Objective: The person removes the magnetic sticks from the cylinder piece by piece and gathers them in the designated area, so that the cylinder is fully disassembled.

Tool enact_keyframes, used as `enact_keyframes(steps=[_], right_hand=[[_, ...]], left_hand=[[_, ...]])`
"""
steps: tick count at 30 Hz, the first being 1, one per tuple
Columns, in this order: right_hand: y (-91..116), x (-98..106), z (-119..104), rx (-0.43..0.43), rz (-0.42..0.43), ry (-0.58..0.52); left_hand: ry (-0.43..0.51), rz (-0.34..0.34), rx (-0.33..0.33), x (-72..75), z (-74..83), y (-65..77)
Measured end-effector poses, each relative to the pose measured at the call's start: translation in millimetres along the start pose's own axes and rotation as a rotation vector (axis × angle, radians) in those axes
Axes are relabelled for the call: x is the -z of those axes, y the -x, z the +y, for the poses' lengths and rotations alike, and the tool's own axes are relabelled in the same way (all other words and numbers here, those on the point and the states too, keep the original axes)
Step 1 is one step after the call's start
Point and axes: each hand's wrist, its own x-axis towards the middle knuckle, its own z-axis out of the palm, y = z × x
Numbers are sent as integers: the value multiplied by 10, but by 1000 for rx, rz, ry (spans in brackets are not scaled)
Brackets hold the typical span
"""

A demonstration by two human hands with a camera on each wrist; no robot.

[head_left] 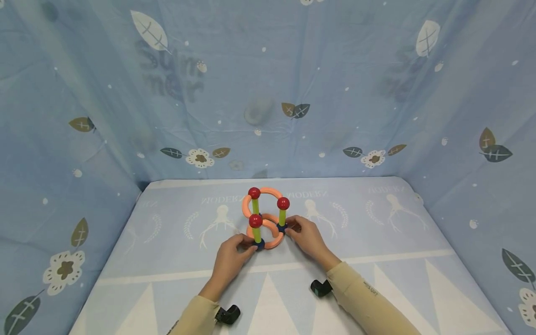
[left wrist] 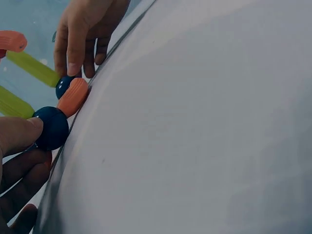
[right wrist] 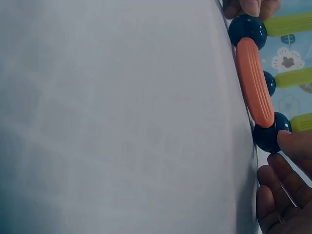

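A toy frame of rods and balls stands on the table in the head view. It has three upright lime-green rods topped by red balls, with dark blue balls at their feet. Curved orange rods run between the balls. My left hand pinches the front-left dark blue ball between thumb and fingers. On the other side, my right hand pinches the right-hand dark blue ball, thumb on top in its wrist view. The third blue ball shows partly behind an orange rod.
The table bears a pale patterned cloth, and its far edge meets a blue leaf-print curtain. Curtains also hang at left and right. A black camera piece sits at the left wrist, another at the right.
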Motion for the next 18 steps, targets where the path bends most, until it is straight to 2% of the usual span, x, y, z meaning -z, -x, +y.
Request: enact_keyframes(steps=[6, 12, 18], right_hand=[[-26, 3, 13, -10, 8, -5], [-20, 5, 18, -7, 9, -8], [15, 2, 6, -5, 10, -17]], left_hand=[[-2, 5, -10, -33, 36, 25], [-15, -8, -13, -4, 13, 5], [0, 46, 2, 66, -60, -69]])
